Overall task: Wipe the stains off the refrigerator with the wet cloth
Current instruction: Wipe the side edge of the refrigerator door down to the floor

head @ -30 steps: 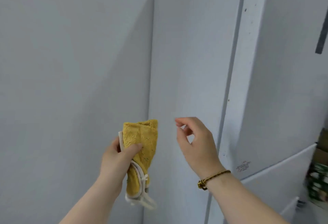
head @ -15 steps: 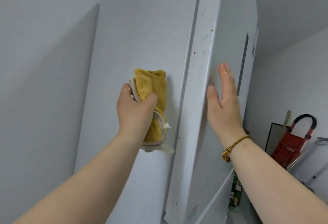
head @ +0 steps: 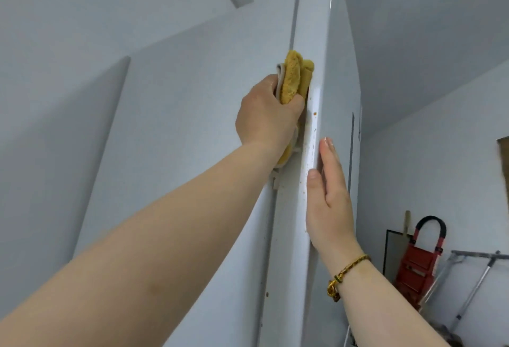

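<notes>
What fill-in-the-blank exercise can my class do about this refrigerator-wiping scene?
1. The left hand grips a yellow ____.
2. The right hand, fingers straight, rests flat against the white ____.
3. A braided bracelet circles the ____ wrist.
Missing words: cloth; refrigerator; right.
</notes>
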`<act>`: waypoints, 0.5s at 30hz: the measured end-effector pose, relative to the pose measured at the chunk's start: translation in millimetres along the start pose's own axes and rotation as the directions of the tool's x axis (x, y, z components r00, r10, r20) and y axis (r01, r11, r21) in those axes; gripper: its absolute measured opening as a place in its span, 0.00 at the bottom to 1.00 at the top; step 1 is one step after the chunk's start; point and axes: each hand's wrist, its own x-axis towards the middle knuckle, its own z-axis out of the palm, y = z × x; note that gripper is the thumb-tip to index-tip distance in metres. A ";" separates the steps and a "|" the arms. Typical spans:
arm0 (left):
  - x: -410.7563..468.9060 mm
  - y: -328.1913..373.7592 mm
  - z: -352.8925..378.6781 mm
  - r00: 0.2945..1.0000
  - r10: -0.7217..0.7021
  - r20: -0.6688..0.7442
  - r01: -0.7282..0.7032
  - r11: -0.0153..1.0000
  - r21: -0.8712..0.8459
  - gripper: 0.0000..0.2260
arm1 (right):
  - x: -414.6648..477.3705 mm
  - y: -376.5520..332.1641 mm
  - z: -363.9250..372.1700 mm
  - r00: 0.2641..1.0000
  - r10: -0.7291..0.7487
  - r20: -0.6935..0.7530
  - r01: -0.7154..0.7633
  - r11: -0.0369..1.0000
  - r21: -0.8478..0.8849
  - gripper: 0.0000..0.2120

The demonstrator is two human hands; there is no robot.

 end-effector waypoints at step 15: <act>54.4 -14.6 6.3 0.868 0.410 0.281 -0.355 0.907 -0.225 0.15 | 0.0 0.4 4.4 1.000 0.013 -0.017 -0.012 1.000 0.003 0.22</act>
